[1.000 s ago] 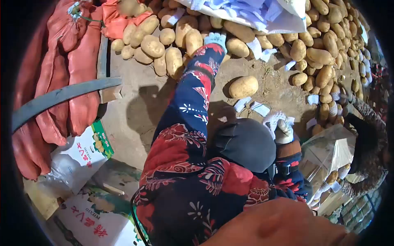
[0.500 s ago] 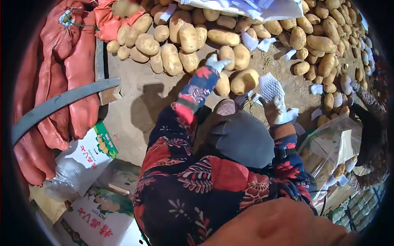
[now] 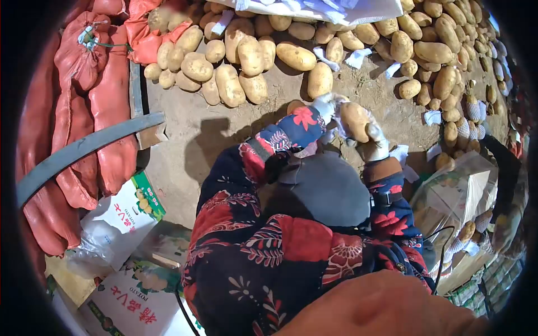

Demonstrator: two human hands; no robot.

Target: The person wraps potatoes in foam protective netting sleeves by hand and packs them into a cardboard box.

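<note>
A tan potato (image 3: 354, 121) is held up between my two gloved hands, in front of a dark grey rounded covering over the knee (image 3: 330, 187). My right hand (image 3: 376, 144) is closed round its right and lower side. My left hand (image 3: 326, 107) has curled fingers at its upper left edge; whatever they pinch is too small to make out. Pale material shows below the left fingers, but I cannot tell whether it is a foam net. A long potato (image 3: 320, 80) lies on the ground just beyond my left hand. Another potato (image 3: 294, 106) is partly hidden behind my left sleeve.
Loose potatoes (image 3: 250, 56) spread across the back and right. White foam nets (image 3: 358, 57) lie scattered, with more on a white sack (image 3: 370, 11). Red mesh sacks (image 3: 115, 112), a curved grey bar (image 3: 89, 151) and printed cartons (image 3: 120, 215) stand left. A clear plastic bag (image 3: 457, 185) is right.
My left hand has moved down and right from the potatoes to meet my right hand. A potato is now between them; the white foam net earlier upright in my right hand is no longer plainly visible.
</note>
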